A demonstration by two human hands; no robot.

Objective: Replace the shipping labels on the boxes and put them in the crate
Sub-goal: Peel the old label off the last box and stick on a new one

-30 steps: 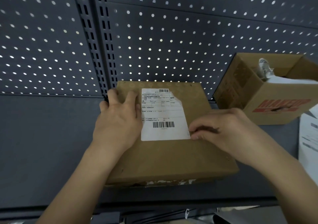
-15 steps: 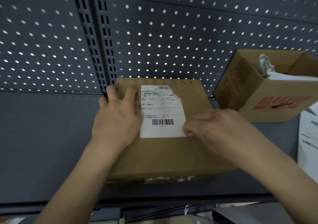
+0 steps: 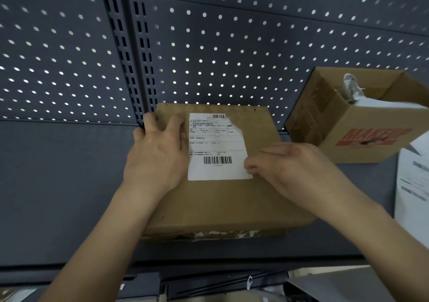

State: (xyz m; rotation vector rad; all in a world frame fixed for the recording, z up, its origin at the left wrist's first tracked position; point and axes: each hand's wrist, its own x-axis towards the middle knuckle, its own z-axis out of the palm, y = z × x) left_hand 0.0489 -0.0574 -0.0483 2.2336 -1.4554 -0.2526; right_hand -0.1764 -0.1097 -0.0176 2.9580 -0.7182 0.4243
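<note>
Brown cardboard makes up the flat shipping box, which lies closed on a dark grey shelf, its far edge close to the perforated back panel. A white shipping label with two barcodes is stuck on the top face, toward the far left. Its upper right corner is torn away, leaving a ragged edge.

The left hand lies flat on the box top just left of the label, fingers straight and spread, reaching to the box's far left corner. The right hand comes in from the right with its fingertips at the label's lower right edge. They touch the paper, but whether they pinch it or only press on it cannot be told. The two hands are apart, with the label between them.

To the right stands an open carton with red lettering on its side and white items inside. Just beside it, at the right border, lie white printed sheets, blurred.
</note>
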